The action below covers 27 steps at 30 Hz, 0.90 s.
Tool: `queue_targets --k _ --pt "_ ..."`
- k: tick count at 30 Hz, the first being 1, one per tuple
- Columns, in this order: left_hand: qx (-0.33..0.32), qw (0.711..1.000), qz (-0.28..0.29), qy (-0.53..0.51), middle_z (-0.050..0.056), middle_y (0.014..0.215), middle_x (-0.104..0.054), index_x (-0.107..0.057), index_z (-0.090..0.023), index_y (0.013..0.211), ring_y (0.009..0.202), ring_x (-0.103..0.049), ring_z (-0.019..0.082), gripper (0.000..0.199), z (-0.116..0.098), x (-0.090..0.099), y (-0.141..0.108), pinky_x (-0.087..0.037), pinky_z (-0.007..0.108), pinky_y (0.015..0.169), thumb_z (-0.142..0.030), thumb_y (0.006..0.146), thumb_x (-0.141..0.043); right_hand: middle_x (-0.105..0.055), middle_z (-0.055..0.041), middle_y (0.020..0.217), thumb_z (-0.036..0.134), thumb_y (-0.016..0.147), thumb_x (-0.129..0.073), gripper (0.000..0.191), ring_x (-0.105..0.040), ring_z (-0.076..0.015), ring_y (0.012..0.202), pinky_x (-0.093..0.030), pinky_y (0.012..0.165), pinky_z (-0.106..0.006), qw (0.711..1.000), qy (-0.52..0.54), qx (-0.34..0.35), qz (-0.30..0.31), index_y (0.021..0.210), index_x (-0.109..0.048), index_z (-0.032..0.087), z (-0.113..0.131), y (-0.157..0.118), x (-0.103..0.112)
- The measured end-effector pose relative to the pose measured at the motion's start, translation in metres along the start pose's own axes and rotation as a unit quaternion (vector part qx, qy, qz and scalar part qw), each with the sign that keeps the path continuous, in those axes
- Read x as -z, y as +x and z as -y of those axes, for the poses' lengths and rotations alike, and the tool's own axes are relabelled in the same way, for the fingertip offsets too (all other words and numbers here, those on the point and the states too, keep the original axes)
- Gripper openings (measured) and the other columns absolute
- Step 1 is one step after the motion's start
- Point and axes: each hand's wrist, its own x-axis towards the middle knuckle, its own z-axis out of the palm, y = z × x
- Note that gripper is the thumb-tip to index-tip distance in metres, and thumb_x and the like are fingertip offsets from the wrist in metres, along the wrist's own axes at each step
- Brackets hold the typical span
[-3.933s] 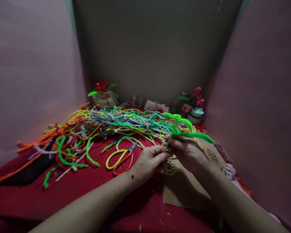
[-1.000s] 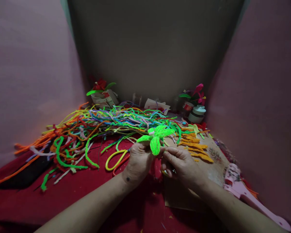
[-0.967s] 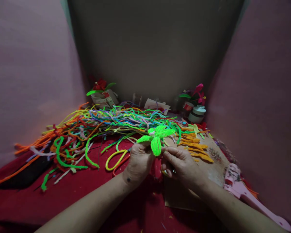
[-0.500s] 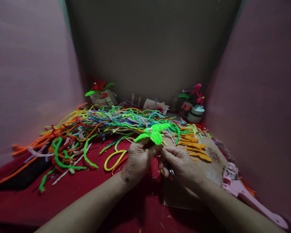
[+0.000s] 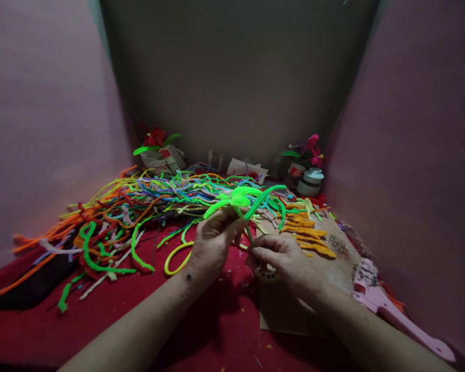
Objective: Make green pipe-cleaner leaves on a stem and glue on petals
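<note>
A bright green fuzzy flower-like piece (image 5: 236, 196) stands above my left hand (image 5: 215, 243), whose fingers are closed around its base. A folded green fuzzy strip (image 5: 265, 199) slants up to the right beside it. From there a thin green stem (image 5: 249, 235) runs down to my right hand (image 5: 281, 256), which pinches its lower part between thumb and fingers. A round piece with holes (image 5: 266, 274) shows just under my right hand, partly hidden by it.
Multicoloured fuzzy stems (image 5: 170, 191) are heaped across the red cloth (image 5: 132, 320). Orange twisted pieces (image 5: 310, 235) lie on a cardboard sheet (image 5: 287, 312). A pink glue gun (image 5: 403, 315) rests at right. Behind are a pale lidded jar (image 5: 310, 181) and red flowers (image 5: 155, 137).
The green piece has tilted and shifted slightly left and up with my left hand. The folded strip and stem now show more clearly, and my right hand holds lower down.
</note>
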Motion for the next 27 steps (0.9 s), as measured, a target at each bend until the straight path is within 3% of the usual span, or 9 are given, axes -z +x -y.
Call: queue_targets --k 2,5,9,15,20,27 --pt "0.018 0.999 0.019 -0.032 -0.004 0.061 -0.053 -0.059 -0.015 0.072 0.052 -0.047 0.007 0.007 0.003 -0.002 0.000 -0.040 0.020 0.051 -0.019 0.071 -0.065 -0.061 0.0005 0.058 0.029 0.070 -0.064 0.016 -0.047 -0.0067 0.047 -0.035 0.046 -0.020 1.000 -0.009 0.012 -0.021 0.065 -0.061 0.014 0.002 0.001 0.001" --pt "0.045 0.996 0.029 -0.065 -0.003 0.070 -0.057 -0.059 -0.017 0.092 0.055 -0.048 0.008 0.024 0.011 -0.004 0.000 -0.040 0.020 0.050 -0.024 0.071 -0.066 -0.061 0.0003 0.059 0.031 0.072 -0.064 0.018 -0.050 -0.0080 0.048 -0.039 0.047 -0.021 0.998 0.015 0.048 -0.038 0.067 -0.061 0.014 0.006 0.002 0.006" --pt "0.092 0.995 0.045 -0.009 -0.002 0.068 -0.056 -0.059 -0.014 0.086 0.059 -0.048 0.008 0.016 0.024 -0.007 -0.005 -0.041 0.020 0.056 -0.026 0.075 -0.061 -0.064 -0.0020 0.063 0.034 0.071 -0.067 0.021 -0.056 -0.0102 0.052 -0.045 0.046 -0.021 0.992 0.045 0.092 -0.079 0.074 -0.063 0.014 0.015 0.002 0.023" --pt "0.091 0.980 0.152 0.092 -0.001 0.073 -0.058 -0.060 -0.015 0.083 0.067 -0.052 0.011 0.013 0.045 -0.015 -0.017 -0.042 0.022 0.064 -0.022 0.080 -0.049 -0.057 0.0015 0.054 0.034 0.065 -0.070 0.024 -0.051 -0.0083 0.042 -0.044 0.041 -0.020 0.958 -0.059 0.128 -0.248 0.073 -0.064 0.012 0.034 0.002 0.069" --pt "0.067 0.962 0.215 0.156 0.000 0.072 -0.058 -0.059 -0.016 0.081 0.067 -0.052 0.012 0.014 0.051 -0.013 -0.020 -0.041 0.021 0.062 -0.021 0.080 -0.047 -0.051 0.0030 0.042 0.030 0.071 -0.058 0.020 -0.051 -0.0104 0.037 -0.040 0.040 -0.020 0.898 -0.288 0.051 -0.330 0.073 -0.067 0.012 0.030 0.015 0.110" --pt "0.050 0.954 0.237 0.178 -0.001 0.067 -0.056 -0.060 -0.016 0.077 0.063 -0.050 0.011 0.017 0.052 -0.005 -0.025 -0.039 0.020 0.058 -0.021 0.081 -0.044 -0.052 0.0017 0.038 0.018 0.070 -0.058 0.014 -0.056 -0.0135 0.036 -0.040 0.042 -0.021 0.847 -0.408 -0.052 -0.337 0.069 -0.070 0.011 0.018 0.036 0.146"
